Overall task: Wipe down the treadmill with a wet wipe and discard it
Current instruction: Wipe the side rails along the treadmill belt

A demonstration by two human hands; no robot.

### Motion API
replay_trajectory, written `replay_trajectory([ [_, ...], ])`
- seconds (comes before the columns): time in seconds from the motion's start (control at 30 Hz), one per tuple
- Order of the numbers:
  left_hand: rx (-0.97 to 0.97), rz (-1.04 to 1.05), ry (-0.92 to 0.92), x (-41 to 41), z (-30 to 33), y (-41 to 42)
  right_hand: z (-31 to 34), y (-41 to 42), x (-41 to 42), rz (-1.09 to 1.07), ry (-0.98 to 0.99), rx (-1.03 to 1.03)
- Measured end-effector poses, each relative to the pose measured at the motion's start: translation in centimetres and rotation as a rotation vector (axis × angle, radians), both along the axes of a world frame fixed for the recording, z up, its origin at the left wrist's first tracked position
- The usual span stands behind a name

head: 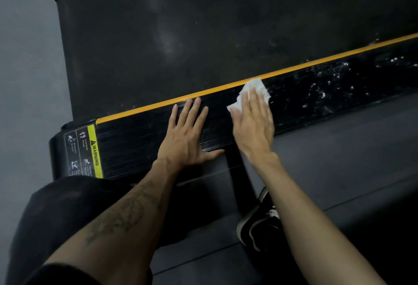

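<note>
Treadmill (pixel 203 35) fills the upper two thirds of the frame, its dark belt running left to right and its black ribbed side rail (pixel 140 140) slanting from lower left up to the right edge. An orange stripe (pixel 158 105) divides belt from rail. Belt looks matt and dusty, with pale smudges at upper centre. To the right of the hands the rail carries many white flecks and wet glints (pixel 321 90); to their left it looks even and dark. A yellow warning label (pixel 93 149) sits at the rail's lower-left end.

Step in hand, as I judge it: wiping the rail. Best done with flat, even pressure along the ribs, working toward the speckled stretch at right and overlapping each pass up to the stripe; turn the wipe to a fresh face if it loads up.

Left hand (pixel 187 135) lies flat on the rail at centre, fingers straight and spread, holding nothing, apparently bracing. Right hand (pixel 253 119), just right of it, presses down with straight fingers held close together.

Wet wipe (pixel 251 91), white and crumpled, lies under those fingers on the rail, its top edge touching the stripe.
</note>
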State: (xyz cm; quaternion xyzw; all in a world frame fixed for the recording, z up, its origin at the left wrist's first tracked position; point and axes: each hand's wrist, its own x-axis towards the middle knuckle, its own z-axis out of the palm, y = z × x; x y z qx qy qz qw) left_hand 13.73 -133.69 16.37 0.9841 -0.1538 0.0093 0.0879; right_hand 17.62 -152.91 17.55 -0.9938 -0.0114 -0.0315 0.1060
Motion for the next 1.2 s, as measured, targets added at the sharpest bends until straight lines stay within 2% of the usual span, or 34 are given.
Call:
replay_trajectory([
  [0.07, -0.016, -0.008, -0.001, 0.0, -0.2, 0.1, -0.4, 1.7, -1.8, 0.115, -0.075, 0.040],
  [0.17, -0.020, -0.012, 0.004, 0.1, -0.3, 0.1, -1.2, 0.8, -3.0, 0.297, -0.058, -0.025],
  [0.27, 0.000, -0.008, 0.004, 0.0, 0.0, 0.0, -1.0, -1.2, -0.8, 0.101, -0.013, -0.016],
  [0.37, 0.004, -0.011, 0.012, 0.0, 0.0, 0.0, -0.4, 0.4, -0.4, -0.037, 0.000, 0.035],
  [0.53, -0.017, -0.013, 0.008, 0.1, -0.3, 0.1, -1.4, 0.9, -2.2, 0.300, -0.096, -0.049],
  [0.73, -0.006, -0.014, 0.004, 0.1, -0.1, 0.1, -0.5, -0.8, 1.6, 0.047, -0.079, -0.053],
  [0.8, -0.007, -0.018, 0.007, 0.1, -0.1, 0.1, -0.6, 0.2, 0.9, 0.045, -0.134, -0.075],
  [0.93, 0.002, -0.016, 0.012, 0.1, -0.1, 0.1, -1.0, 0.4, -0.1, 0.194, -0.149, -0.120],
  [1.1, 0.000, -0.015, 0.019, 0.1, 0.0, 0.0, -0.5, -0.7, 1.4, 0.003, -0.082, -0.039],
  [1.2, -0.003, -0.013, 0.021, 0.1, 0.0, 0.0, -0.5, 1.3, 0.6, 0.035, -0.086, -0.063],
])
